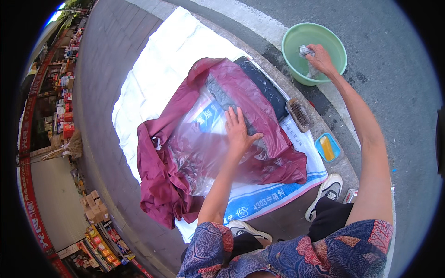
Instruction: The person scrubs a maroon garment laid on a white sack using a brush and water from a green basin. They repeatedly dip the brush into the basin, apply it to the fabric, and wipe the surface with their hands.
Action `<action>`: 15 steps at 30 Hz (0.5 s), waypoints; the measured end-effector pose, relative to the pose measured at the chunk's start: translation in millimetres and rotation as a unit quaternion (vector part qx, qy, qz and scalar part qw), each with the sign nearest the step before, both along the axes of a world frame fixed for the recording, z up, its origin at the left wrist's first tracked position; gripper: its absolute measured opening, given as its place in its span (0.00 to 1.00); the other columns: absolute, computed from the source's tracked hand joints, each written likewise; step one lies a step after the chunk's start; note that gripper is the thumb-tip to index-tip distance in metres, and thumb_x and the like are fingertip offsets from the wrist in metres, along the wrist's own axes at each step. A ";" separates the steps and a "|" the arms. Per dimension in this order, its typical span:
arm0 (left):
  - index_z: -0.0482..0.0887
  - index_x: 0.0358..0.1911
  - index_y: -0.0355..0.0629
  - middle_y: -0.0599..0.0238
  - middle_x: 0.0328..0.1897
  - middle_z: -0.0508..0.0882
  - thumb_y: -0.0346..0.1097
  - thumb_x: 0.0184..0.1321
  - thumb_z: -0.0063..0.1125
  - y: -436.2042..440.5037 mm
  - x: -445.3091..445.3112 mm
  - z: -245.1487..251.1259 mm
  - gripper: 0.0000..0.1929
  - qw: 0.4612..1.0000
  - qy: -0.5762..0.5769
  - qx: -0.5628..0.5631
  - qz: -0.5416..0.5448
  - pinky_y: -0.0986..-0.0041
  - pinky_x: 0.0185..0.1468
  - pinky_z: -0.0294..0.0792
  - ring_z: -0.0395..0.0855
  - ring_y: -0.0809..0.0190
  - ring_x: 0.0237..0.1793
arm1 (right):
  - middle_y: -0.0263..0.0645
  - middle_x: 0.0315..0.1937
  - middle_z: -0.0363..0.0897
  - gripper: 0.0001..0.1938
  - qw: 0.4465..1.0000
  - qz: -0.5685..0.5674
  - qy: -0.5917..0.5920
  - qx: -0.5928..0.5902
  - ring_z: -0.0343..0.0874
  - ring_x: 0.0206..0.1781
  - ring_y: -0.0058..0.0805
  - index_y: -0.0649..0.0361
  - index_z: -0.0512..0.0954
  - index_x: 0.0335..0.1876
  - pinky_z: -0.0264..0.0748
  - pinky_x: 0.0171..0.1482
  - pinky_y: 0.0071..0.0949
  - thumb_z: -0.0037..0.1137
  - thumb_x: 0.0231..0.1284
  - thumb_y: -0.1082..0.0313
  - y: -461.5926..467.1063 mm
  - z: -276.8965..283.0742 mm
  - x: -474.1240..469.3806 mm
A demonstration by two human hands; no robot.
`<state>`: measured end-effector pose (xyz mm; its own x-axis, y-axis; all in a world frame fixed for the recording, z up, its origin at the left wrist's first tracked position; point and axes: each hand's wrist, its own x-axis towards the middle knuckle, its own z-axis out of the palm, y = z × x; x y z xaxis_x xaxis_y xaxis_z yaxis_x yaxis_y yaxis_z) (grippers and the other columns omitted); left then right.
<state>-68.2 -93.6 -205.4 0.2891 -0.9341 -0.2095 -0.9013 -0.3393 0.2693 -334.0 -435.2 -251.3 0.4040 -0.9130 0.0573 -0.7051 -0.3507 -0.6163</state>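
Observation:
My left hand [240,130] lies with spread fingers on a sheet of clear plastic [205,149], which is bordered by maroon fabric [170,111]. The fabric is bunched up at its lower left. Over the green plastic basin [295,71] of water at the upper right, my right hand [319,59] grips a wet grey-white cloth [306,52], whose lower end hangs into the basin. Beneath the maroon fabric are a dark flat board [264,87] and a white woven sack [278,198] with blue print. A scrubbing brush [298,114] rests bristles up beside the board.
A yellow soap bar [326,147] sits in a blue dish on the stone kerb [344,166]. White sheeting [156,59] spreads over the paving [111,52]. Near my shoes [330,191] is a small box [350,195]. Shop shelves and a straw broom [67,147] stand at the far left.

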 end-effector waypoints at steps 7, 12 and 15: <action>0.54 0.82 0.44 0.37 0.87 0.44 0.54 0.41 0.84 29.4 -6.8 -13.2 0.64 0.999 0.007 -0.003 -0.050 0.36 0.76 0.53 0.41 0.24 0.83 | 0.51 0.60 0.76 0.20 0.972 0.073 0.221 0.023 0.78 0.62 0.57 0.53 0.83 0.56 0.76 0.63 0.52 0.60 0.55 0.70 1.7 -29.8 -16.3; 0.55 0.81 0.45 0.37 0.87 0.43 0.53 0.44 0.82 27.4 -8.6 -17.4 0.61 0.998 -0.021 0.016 -0.050 0.35 0.75 0.54 0.41 0.24 0.83 | 0.52 0.50 0.83 0.16 0.985 0.070 0.136 0.085 0.82 0.58 0.54 0.57 0.85 0.50 0.78 0.60 0.46 0.55 0.57 0.75 -13.0 -40.1 -21.2; 0.55 0.81 0.44 0.37 0.87 0.42 0.51 0.45 0.82 28.0 -10.7 -18.3 0.60 0.999 -0.012 0.011 -0.044 0.34 0.75 0.54 0.41 0.23 0.82 | 0.54 0.45 0.85 0.14 0.992 0.063 0.106 -0.028 0.84 0.52 0.54 0.61 0.85 0.47 0.79 0.55 0.46 0.54 0.57 0.75 -28.0 -33.5 -27.5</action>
<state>-78.9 -65.7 -223.7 0.2109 -0.9516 -0.2235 -0.9342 -0.2635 0.2405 -361.5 -463.2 -284.8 0.5238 -0.8518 0.0089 -0.7647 -0.4748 -0.4357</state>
